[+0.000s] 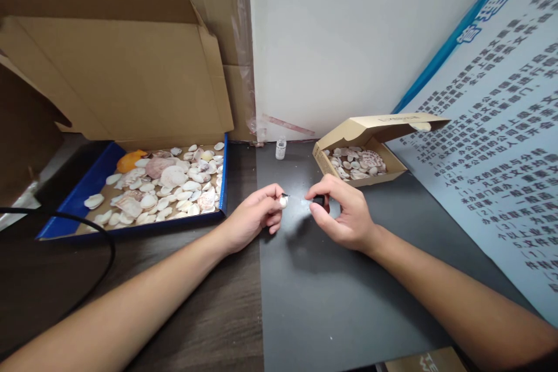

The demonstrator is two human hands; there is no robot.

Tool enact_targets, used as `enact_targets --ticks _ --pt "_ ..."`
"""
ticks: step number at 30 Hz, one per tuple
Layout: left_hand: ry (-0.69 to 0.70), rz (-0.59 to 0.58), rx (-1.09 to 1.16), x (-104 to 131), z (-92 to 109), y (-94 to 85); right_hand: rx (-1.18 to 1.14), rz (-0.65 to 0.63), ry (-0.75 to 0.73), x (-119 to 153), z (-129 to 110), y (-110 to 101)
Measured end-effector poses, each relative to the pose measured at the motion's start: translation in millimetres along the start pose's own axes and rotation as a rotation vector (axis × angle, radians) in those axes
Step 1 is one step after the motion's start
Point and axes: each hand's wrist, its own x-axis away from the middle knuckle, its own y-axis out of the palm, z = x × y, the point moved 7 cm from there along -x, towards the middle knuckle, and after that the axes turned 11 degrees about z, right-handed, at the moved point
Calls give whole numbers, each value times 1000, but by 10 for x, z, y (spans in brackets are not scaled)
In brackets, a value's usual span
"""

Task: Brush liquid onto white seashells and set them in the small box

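My left hand (257, 212) pinches a small white seashell (283, 202) between thumb and fingertips. In my right hand (342, 212) is a brush with a black cap-like handle (319, 200) and a thin clear stem. The stem points left, and its dark tip is at the shell; whether they touch I cannot tell. A small clear glass bottle (281, 148) with a printed label stands upright behind my hands, its top uncapped. To the left, a blue-sided box (225, 180) holds many loose shells (174, 177), one of them orange.
At the back right stands an open cardboard box (366, 182) with more shells (355, 163) in it. A black cable (112, 250) curves across the left side. White panels (340, 40) and a printed sign (492, 145) rise behind. A printed brown object (427, 360) lies at the front edge.
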Motion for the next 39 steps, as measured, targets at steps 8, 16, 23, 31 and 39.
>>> enact_targets --ticks 8,16,23,31,39 --pt "-17 8 24 4 10 -1 2 33 44 25 63 -24" --pt "-28 30 77 5 9 -11 -28 -5 61 29 60 12" --pt "-29 21 68 8 17 0 -3 -21 37 12 34 17" --pt "-35 37 73 16 17 -5 -12 -25 32 9 31 21" --pt "-34 35 75 17 23 1 -18 -35 32 11 21 20"
